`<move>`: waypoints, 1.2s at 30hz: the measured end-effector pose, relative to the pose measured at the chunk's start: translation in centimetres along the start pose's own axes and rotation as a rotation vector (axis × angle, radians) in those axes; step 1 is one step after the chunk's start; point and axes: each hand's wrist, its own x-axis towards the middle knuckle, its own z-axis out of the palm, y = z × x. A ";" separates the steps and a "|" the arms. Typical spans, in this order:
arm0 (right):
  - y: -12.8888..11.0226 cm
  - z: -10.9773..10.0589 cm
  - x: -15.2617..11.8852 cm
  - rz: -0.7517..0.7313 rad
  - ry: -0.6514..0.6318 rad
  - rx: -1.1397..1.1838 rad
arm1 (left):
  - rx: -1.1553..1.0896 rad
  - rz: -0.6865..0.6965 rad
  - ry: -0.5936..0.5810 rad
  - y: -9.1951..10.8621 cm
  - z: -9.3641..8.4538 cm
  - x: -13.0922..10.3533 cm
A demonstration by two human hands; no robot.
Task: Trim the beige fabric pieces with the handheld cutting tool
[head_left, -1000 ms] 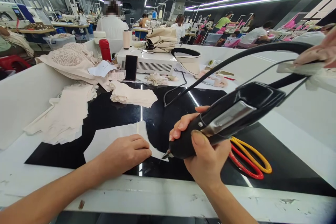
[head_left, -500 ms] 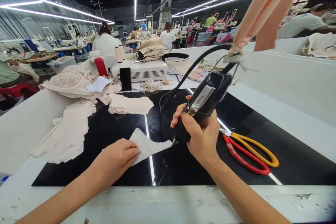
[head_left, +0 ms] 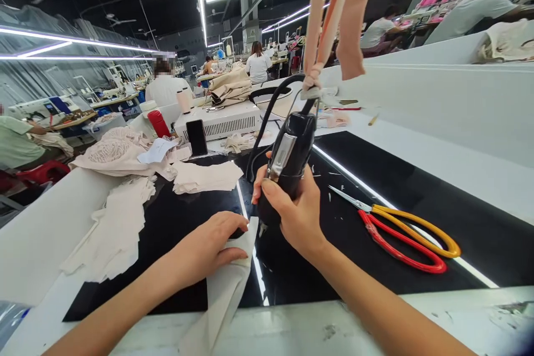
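Note:
My right hand (head_left: 298, 211) is wrapped round a black handheld electric tool (head_left: 290, 156) with a metal plate on its side. Pink fabric strips (head_left: 337, 22) are tied at the tool's top, beside its black cable (head_left: 269, 117). The tool's lower tip is near the edge of a pale fabric piece (head_left: 229, 283), which lies on the black mat (head_left: 175, 233) and hangs toward the front edge. My left hand (head_left: 212, 245) rests on this piece, thumb and fingers apart, palm down.
Scissors (head_left: 387, 228) with red and yellow handles lie on the right. Pale fabric stacks (head_left: 206, 176) (head_left: 119, 228) lie left and behind. A phone (head_left: 196, 138) leans on a white box (head_left: 225, 121). People sit at machines beyond the white side walls.
The pale fabric has turned, its narrow end now pointing away from me. My left hand has moved right and its fingers have spread. The tool has shifted left and stands more upright.

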 end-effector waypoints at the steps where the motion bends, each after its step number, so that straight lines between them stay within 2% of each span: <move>1: 0.2 0.1 0.0 0.009 -0.001 -0.001 | -0.029 0.028 -0.019 -0.2 0.0 0.5; 6: 0.6 0.5 -0.1 0.027 -0.012 -0.022 | -0.033 0.039 -0.180 -0.6 -0.3 1.5; 11: 0.4 0.7 -0.3 0.031 -0.025 -0.025 | -0.023 -0.028 -0.224 -1.0 -0.4 1.5; 26: 0.2 1.1 -0.6 0.063 -0.032 -0.040 | -0.024 -0.044 -0.246 -0.9 -0.6 1.8; 36: 0.3 1.3 -1.5 0.054 -0.067 -0.028 | 0.036 0.026 -0.202 -1.3 -0.5 1.8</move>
